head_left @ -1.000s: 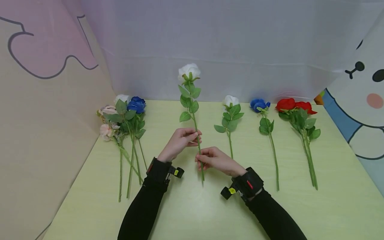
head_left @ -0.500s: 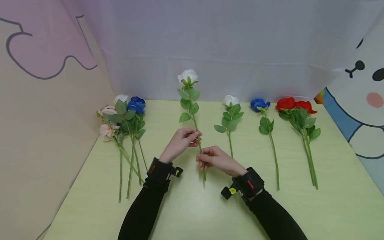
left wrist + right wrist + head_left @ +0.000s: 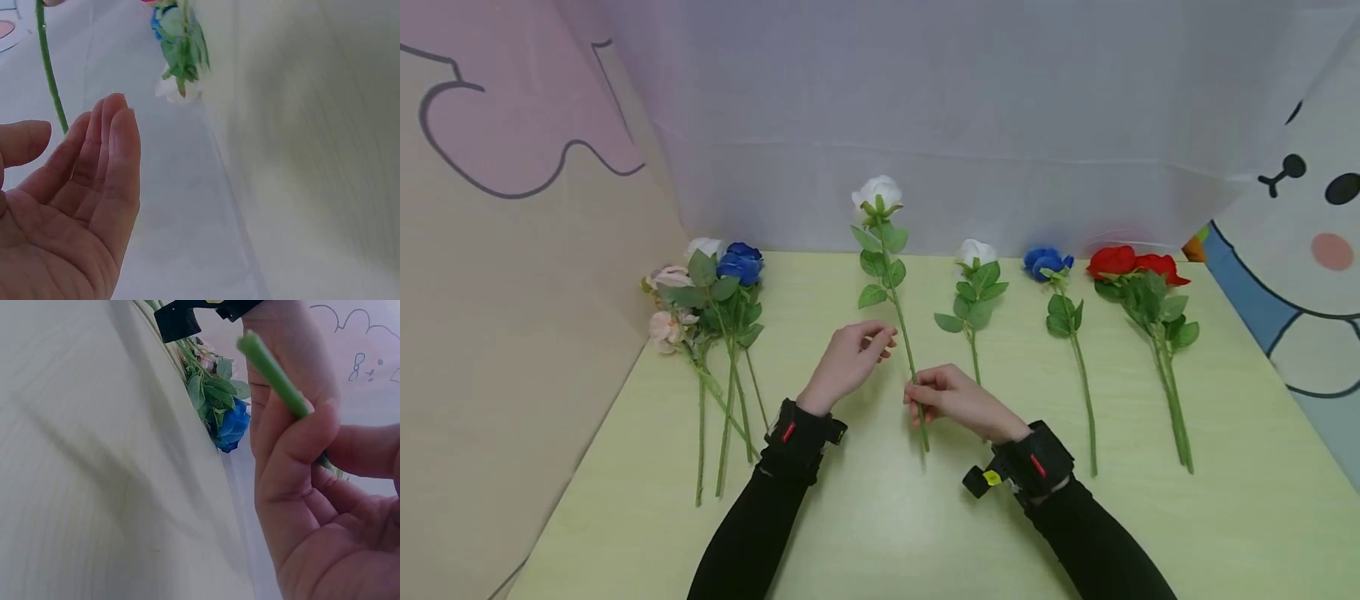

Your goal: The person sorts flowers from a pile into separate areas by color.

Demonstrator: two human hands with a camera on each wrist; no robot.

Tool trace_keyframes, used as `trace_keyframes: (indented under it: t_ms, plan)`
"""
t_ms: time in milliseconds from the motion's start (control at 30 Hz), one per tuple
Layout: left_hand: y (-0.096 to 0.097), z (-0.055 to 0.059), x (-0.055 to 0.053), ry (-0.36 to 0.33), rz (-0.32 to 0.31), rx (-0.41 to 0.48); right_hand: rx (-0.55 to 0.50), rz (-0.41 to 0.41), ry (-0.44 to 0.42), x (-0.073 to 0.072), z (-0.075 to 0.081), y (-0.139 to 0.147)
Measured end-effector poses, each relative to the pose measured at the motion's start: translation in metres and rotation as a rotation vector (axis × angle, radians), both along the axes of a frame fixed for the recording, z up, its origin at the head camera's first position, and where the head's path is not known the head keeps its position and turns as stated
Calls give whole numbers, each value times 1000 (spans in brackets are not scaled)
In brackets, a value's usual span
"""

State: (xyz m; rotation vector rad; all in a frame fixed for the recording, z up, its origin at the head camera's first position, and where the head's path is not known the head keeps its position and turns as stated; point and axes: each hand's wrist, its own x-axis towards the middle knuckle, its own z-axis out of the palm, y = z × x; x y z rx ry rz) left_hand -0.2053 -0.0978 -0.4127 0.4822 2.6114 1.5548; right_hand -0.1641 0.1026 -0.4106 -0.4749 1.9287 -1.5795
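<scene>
A white rose (image 3: 877,193) with green leaves is held up above the table, its bloom leaning slightly left. My right hand (image 3: 958,402) pinches the lower part of its stem between thumb and fingers; the cut end (image 3: 270,370) pokes out past the fingers in the right wrist view. Just left of the stem, my left hand (image 3: 852,360) holds nothing. In the left wrist view its fingers (image 3: 122,162) are relaxed, with the thumb apart from them, and the green stem (image 3: 51,75) shows beyond.
On the left of the table (image 3: 880,533) lies a bunch with a blue rose (image 3: 741,263), pink flowers (image 3: 665,327) and a white bloom (image 3: 705,247). To the right lie another white rose (image 3: 977,252), a blue rose (image 3: 1047,262) and red roses (image 3: 1112,261).
My left hand has let go of the stem. My right hand has moved a little right with the white rose, whose bloom is lower than a second ago.
</scene>
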Motion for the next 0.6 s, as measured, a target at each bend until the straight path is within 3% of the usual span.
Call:
trace_keyframes:
  t_ms: [200,400,600]
  plan:
    - [-6,3,2,174,81,-197,85,-19,56,1,1,16]
    - [-12,5,1,235,124,-313,162,-47,96,0,6,38]
    - [-13,5,4,245,139,-340,261,-67,130,-1,12,59]
